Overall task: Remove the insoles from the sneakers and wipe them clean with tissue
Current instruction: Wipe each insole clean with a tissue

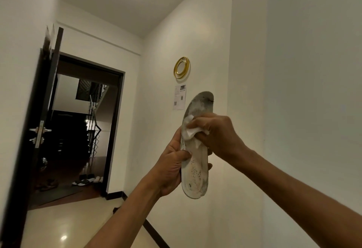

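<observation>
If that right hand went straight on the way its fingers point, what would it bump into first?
The right hand grips a wad of tissue that already looks pressed against the insole, so the insole comes first. Just past it is the left hand holding the insole, though the depth between them is hard to judge.

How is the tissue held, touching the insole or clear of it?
Touching. The head view shows the right hand pressing the tissue against the insole.

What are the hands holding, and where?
The left hand grips the insole by its lower half; the right hand holds a tissue against its middle.
</observation>
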